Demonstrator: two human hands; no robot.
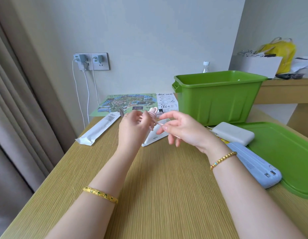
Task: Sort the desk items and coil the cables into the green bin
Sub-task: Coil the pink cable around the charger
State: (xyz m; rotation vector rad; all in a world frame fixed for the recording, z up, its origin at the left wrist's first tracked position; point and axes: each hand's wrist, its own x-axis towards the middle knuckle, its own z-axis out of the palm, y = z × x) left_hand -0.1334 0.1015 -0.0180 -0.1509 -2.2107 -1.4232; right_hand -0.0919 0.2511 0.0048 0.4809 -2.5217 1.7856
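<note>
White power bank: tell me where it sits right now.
In the head view the white power bank lies on the desk's right side, before the green bin, touching the green lid.

One green bin, one lid, two power banks, two white packets, one map.

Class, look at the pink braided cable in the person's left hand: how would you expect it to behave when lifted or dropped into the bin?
The pink cable is probably floppy: it loops over the left hand. It likely weighs little, since curled fingers alone carry it. Released, the coil may spring loose.
</note>
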